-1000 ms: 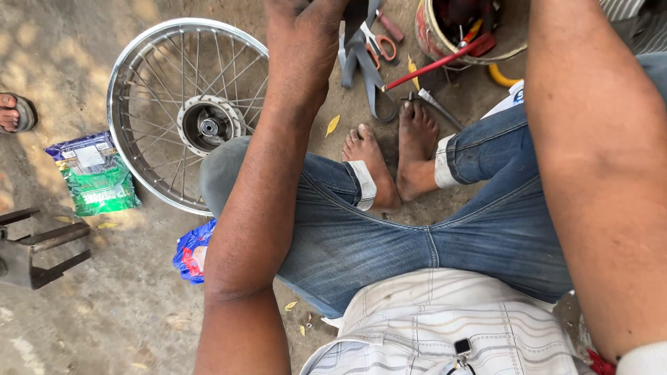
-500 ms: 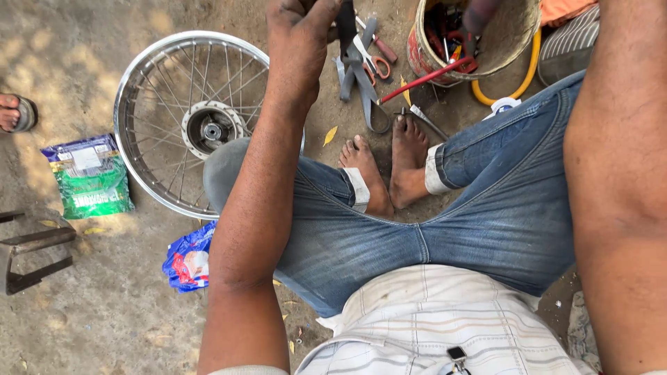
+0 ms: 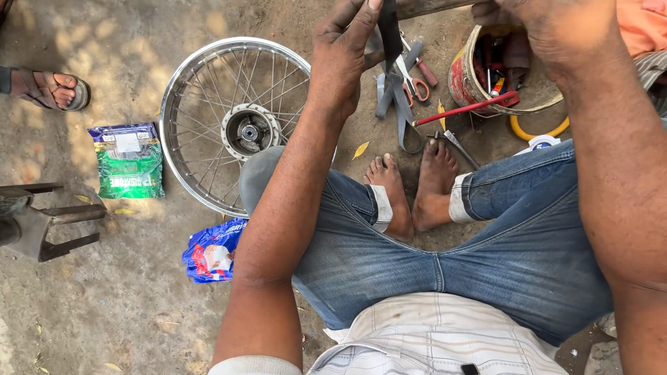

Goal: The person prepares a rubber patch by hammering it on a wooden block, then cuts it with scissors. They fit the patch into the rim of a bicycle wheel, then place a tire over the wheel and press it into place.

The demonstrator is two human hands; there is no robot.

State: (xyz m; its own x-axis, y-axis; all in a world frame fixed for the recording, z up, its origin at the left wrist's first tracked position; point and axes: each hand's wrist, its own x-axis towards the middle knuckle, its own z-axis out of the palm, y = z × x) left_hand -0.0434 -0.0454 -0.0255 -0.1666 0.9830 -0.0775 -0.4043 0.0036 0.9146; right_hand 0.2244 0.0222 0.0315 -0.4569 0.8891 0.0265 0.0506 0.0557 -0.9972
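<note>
the left hand (image 3: pixel 347 52) sits at 12 o'clock in the head view, thumb and fingers pinched together on a dark rubber strip (image 3: pixel 390 42) near its upper end. the strip's long axis runs roughly 12 to 6 o'clock: it hangs straight down from the pinch, then its lower length trails toward 5 o'clock and ends in a loop near the bare feet (image 3: pixel 413 187). its top end is cut off by the frame edge. the right hand (image 3: pixel 549 31) is at 1 o'clock, seen from the back and partly out of frame; whether its fingers are apart or closed cannot be told, nor what they touch. a dull bar (image 3: pixel 431 7) runs left from it toward the strip along the top edge, its join with either hand hidden. behind the strip, on the ground, lie orange-handled scissors (image 3: pixel 415 87) and other tools too overlapped to sort out. a spoked wheel (image 3: pixel 229 125) lies flat at 10 o'clock, its right rim hidden behind the left forearm and knee. a red bucket (image 3: pixel 462 76) of tools at 1 o'clock is partly covered by the right hand. a green packet (image 3: pixel 128 161) lies at 9 o'clock, a blue packet (image 3: pixel 212 250) at 8 o'clock half under the arm. another person's sandalled foot (image 3: pixel 52 89) is cut off at the left edge.
</note>
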